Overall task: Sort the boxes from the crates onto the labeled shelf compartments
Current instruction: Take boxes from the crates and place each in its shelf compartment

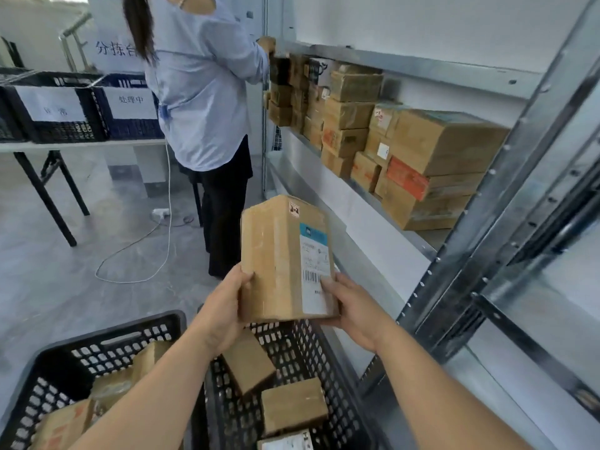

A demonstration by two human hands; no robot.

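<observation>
I hold a tall brown cardboard box point(279, 254) upright in front of me, its white shipping label with a barcode facing me. My left hand point(224, 306) grips its lower left edge and my right hand point(350, 306) grips its lower right corner, thumb on the label. Below stand two black plastic crates: the right crate point(328, 355) holds several small brown boxes, the left crate point(65, 355) holds several more. The metal shelf point(367, 203) on the right carries many stacked brown boxes point(431, 164).
Another person point(207, 102) in a light blue shirt stands ahead at the shelf's far end, a hand on the upper boxes. A table point(81, 146) at the left bears labeled dark crates. A white cable lies on the grey floor point(136, 251).
</observation>
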